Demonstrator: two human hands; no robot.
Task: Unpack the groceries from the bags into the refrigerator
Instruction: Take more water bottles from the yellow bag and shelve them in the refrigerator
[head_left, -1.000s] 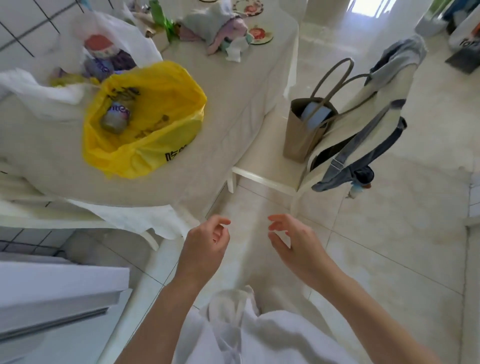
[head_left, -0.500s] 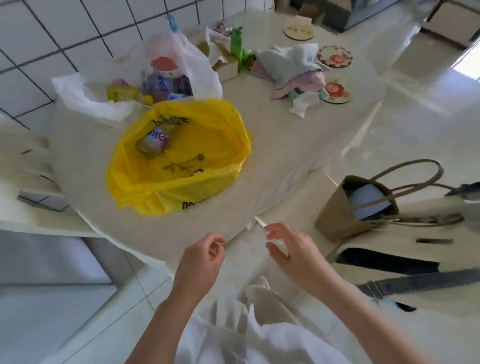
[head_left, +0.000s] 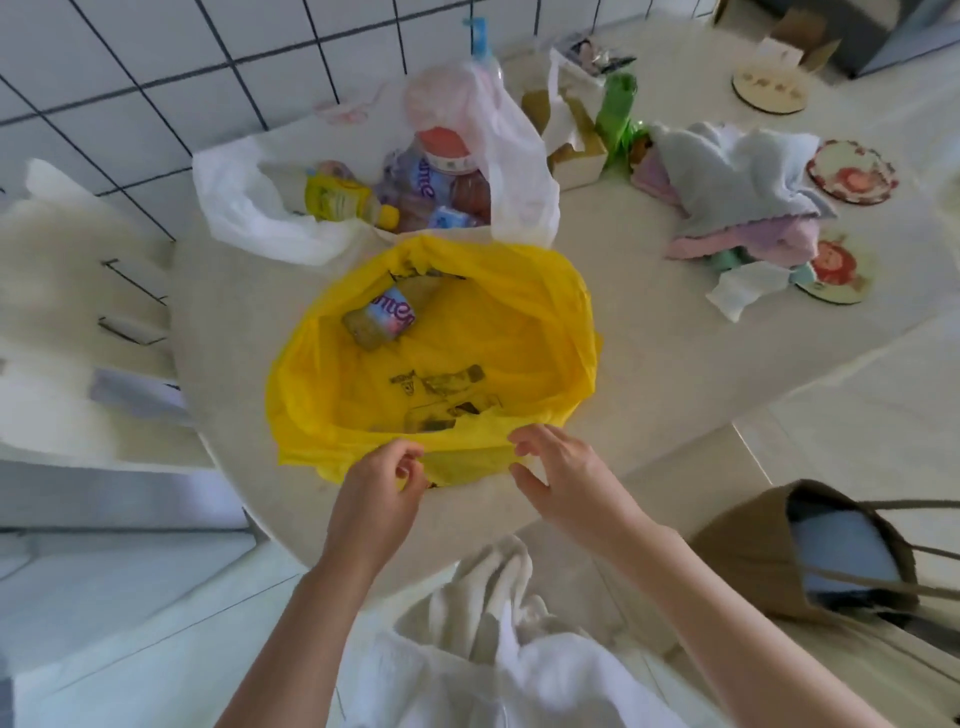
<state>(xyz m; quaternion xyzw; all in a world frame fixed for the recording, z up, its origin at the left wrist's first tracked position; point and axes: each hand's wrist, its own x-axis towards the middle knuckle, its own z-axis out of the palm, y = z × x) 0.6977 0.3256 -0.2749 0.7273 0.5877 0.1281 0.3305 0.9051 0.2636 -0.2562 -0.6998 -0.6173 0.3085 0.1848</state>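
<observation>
Yellow bag (head_left: 467, 358) on pale table (head_left: 675, 364) — white-tiled wall (head_left: 156, 78) behind.

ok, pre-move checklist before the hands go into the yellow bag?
1. Yellow bag mouth open: ok.
2. Item inside visible: ok, a bottle lies at the far side.
3. Left hand free: ok, fingers loosely curled at the near rim, holding nothing clearly.
4. Right hand free: ok, fingers spread, empty.
5. Bag steady on the table: ok, though near the edge.
6. Anything else in the bag: cannot tell, folds hide the bottom.
</observation>
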